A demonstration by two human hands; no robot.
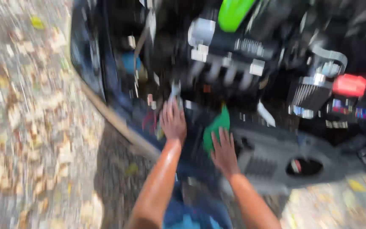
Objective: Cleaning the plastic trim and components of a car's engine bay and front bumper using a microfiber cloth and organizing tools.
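The whole view is smeared by motion. My left hand (173, 121) reaches into an open engine bay, fingers pointing up at a small silvery metal part (175, 90); the blur hides whether it grips that part. My right hand (223, 149) lies just to the right, fingers spread on a green cloth (217, 125) that rests on the dark front panel (272, 148) of the vehicle. Both forearms come in from the bottom edge.
The engine bay holds a grey engine block (229, 63), a bright green cap (234, 12), a ribbed metal filter (312, 91) and a red cap (349, 85). A dark blue body edge (90, 59) runs down the left. Leaf-strewn ground (26, 127) lies to the left.
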